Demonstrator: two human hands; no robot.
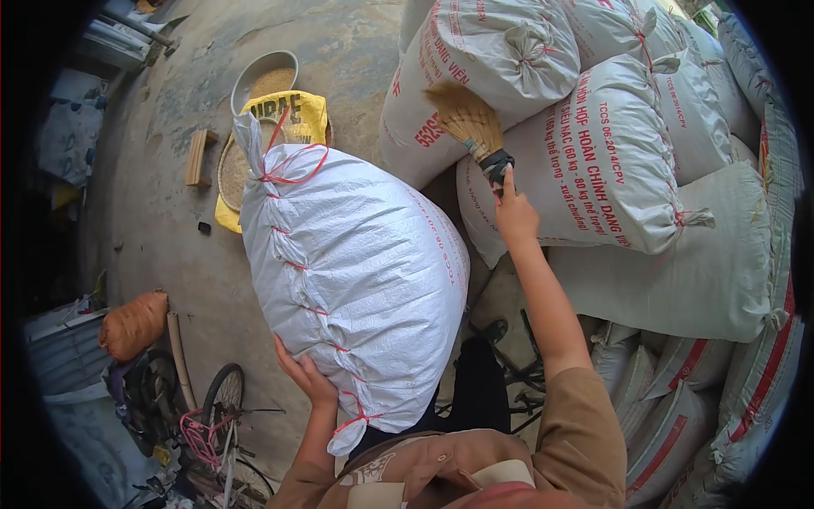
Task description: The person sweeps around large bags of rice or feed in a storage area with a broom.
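Observation:
A full white woven sack (365,254), its seam laced with red string, leans close in front of my body. My left hand (305,373) lies against its lower left side with the fingers stretched out. In my right hand (515,212) is a short straw hand broom (475,123), gripped by its dark wrapped handle. The broom's bristles point up and left, in front of a stacked white sack (475,51) with red print. Another printed sack (577,161) lies beside my right hand.
Many filled sacks (661,280) are piled along the right. Beyond the laced sack are a yellow bag (305,114), a metal basin (288,59) of grain and a wooden block (200,157). A bicycle (225,394) and an orange sack (134,325) are at lower left.

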